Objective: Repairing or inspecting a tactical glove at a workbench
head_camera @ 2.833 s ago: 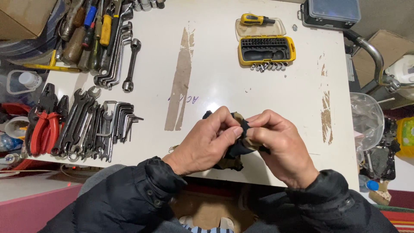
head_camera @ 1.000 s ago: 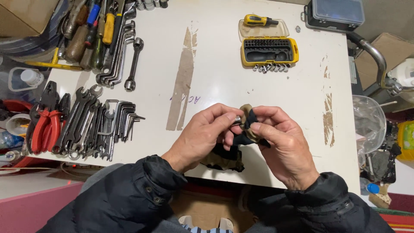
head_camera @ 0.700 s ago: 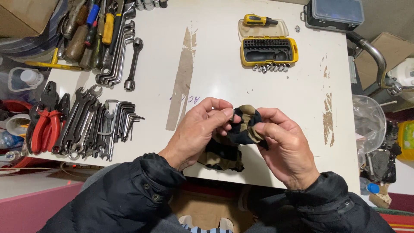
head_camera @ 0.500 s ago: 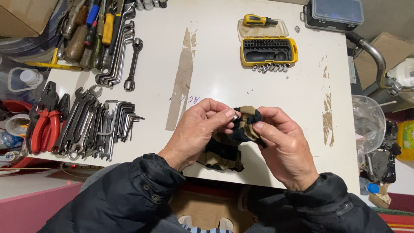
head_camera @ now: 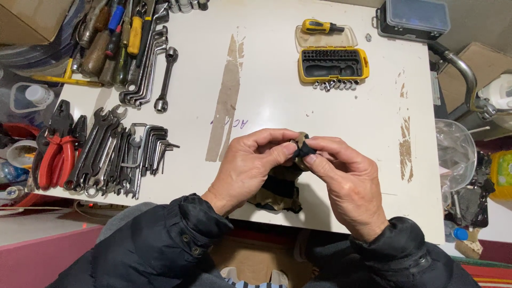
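At the worktop's (head_camera: 341,122) near edge, left hand (head_camera: 250,165) and right hand (head_camera: 346,176) pinch a tan-and-black glove (head_camera: 280,189); small, steady fingertip pulls suit it best.

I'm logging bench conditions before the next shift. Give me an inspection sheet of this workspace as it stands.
Surface: white table, with brown worn streaks.
Job's things: tan and black glove, held over the near edge.
Clutter: yellow bit case open, yellow driver on its lid; spanners; red pliers; screwdrivers; hex keys.
Grippers: left hand and right hand both pinch the glove's end.
Cables: nothing seen.
Surroundings: grey box; cardboard box; clear plastic tub; metal pipe.
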